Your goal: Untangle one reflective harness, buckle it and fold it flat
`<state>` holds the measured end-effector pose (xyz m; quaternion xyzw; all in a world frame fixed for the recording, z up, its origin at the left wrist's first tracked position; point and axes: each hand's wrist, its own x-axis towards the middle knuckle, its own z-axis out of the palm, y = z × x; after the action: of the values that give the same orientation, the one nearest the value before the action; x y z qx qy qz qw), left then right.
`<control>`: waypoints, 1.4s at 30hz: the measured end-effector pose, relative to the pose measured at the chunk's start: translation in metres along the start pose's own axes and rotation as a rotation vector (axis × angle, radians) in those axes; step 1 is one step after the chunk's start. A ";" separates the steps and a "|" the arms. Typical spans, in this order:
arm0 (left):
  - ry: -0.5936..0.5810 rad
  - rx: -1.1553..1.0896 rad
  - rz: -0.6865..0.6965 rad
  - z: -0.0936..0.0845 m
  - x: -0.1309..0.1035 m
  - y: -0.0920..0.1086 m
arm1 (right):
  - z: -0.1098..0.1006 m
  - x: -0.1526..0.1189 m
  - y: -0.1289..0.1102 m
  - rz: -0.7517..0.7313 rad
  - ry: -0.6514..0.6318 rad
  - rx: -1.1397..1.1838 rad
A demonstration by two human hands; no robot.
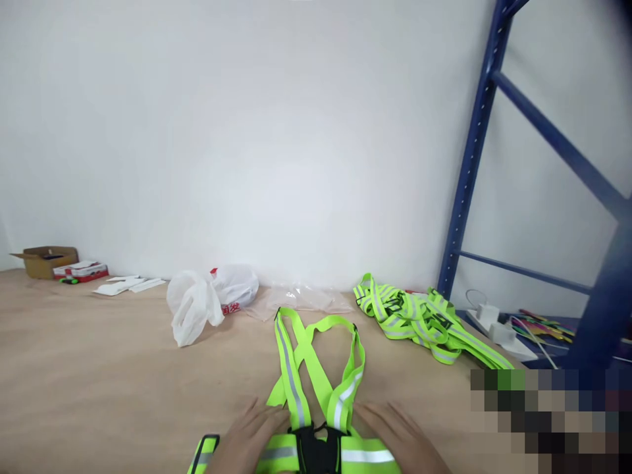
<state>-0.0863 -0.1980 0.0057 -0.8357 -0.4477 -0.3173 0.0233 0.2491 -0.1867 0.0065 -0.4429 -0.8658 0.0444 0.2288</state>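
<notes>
While both hands, left hand (245, 438) and right hand (399, 438), press flat, fingers spread, one neon woven reflective vest (316, 395) lies on the wooden counter (99, 382).

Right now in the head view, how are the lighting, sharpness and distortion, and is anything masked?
Head view: soft, even light with only faint shadows and no harsh glare; the left hand and right hand on the reflective vest look slightly blurred at the bottom edge; the blue rack leans from wide-angle distortion; a pixelated block masks the lower right corner.
</notes>
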 end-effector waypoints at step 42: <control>-0.093 -0.393 -0.457 -0.074 -0.069 -0.054 | -0.035 -0.050 0.007 0.298 -0.023 0.393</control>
<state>-0.1929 -0.2401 0.0138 -0.7153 -0.5548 -0.3564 -0.2315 0.2947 -0.2268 0.0182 -0.5120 -0.7682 0.2503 0.2917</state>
